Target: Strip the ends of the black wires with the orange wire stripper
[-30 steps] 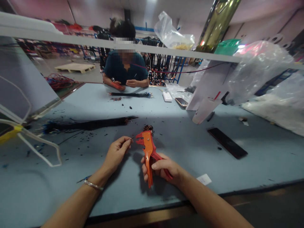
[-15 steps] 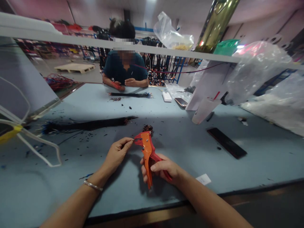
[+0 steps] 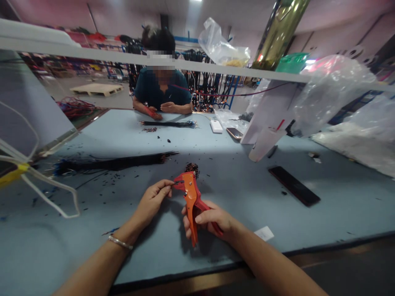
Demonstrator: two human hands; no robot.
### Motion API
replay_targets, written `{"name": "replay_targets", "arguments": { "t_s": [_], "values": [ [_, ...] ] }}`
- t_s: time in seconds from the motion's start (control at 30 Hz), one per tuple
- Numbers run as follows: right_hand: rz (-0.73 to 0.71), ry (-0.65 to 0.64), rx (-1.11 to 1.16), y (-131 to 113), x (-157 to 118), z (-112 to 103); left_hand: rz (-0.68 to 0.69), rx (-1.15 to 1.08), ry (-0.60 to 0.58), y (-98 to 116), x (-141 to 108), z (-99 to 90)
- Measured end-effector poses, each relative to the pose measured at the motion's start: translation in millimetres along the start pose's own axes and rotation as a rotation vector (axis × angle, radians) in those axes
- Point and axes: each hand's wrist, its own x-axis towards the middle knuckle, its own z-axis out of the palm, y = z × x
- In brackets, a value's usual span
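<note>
My right hand (image 3: 212, 220) is wrapped round the handles of an orange and red wire stripper (image 3: 190, 190), tilted with its jaws to the upper left. My left hand (image 3: 156, 197) is closed in a pinch right at those jaws. A thin dark wire (image 3: 174, 183) shows between its fingertips and the jaws; most of it is hidden. Just beyond the tool's head lies a small pile of stripped insulation bits (image 3: 191, 167). Farther left, a long bundle of black wires (image 3: 114, 162) rests on the blue-grey table (image 3: 234, 185).
A dark phone (image 3: 294, 185) and a cup with a red straw (image 3: 266, 144) stand to the right. White bent tubing (image 3: 66, 201) juts in from the left. Across the table sits a co-worker (image 3: 162, 88) behind another wire bundle (image 3: 168, 123). A shelf bar (image 3: 191, 65) crosses above.
My left fingers have shifted very slightly at the stripper's jaws. The stripper in my right hand stays in nearly the same place.
</note>
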Motion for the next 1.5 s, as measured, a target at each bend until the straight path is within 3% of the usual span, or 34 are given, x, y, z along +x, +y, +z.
{"name": "replay_targets", "arguments": {
  "t_s": [0.27,0.53,0.77,0.93,1.5],
  "values": [
    [-0.003,0.002,0.005,-1.4,-0.2,2.3,0.038,0.008,-0.001,-2.4,2.7,-1.5],
    [-0.013,-0.004,0.008,-0.3,0.8,1.2,-0.035,-0.050,0.026,-6.9,0.9,0.3],
    [-0.011,-0.010,-0.004,-1.9,1.0,2.3,0.075,0.107,0.057,-7.7,2.2,-0.9],
    [-0.016,-0.017,0.002,-1.5,0.9,2.0,0.060,0.190,0.044,-2.7,-0.5,-1.7],
    [-0.027,-0.002,0.013,-0.7,-0.9,1.5,0.026,0.167,0.084,0.3,-0.9,-1.0]
  ]
}}
